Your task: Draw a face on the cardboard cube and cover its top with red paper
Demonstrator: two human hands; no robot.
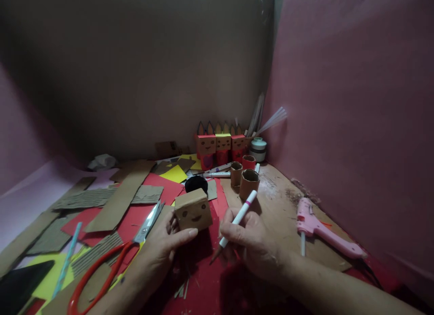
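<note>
A small cardboard box [192, 210] with a drawn face, two round eyes and a dark mouth, is gripped in my left hand [169, 240], thumb across its lower front edge. My right hand [249, 240] pinches a white marker [239, 218] with a purple band, its brown tip slanting down to the left. A gap separates the tip from the box. Just behind the box sits a round black object [196, 184]. Large scissors [111, 256] with red-orange handles lie partly under my left forearm.
Cardboard figures with faces and pointed ears [223, 143] stand at the back, near cardboard tubes [250, 183] and a pale jar [258, 148]. A pink glue gun [313, 229] lies at right. Cardboard strips [124, 197], coloured paper [173, 174] and a blue stick [68, 260] cover the left.
</note>
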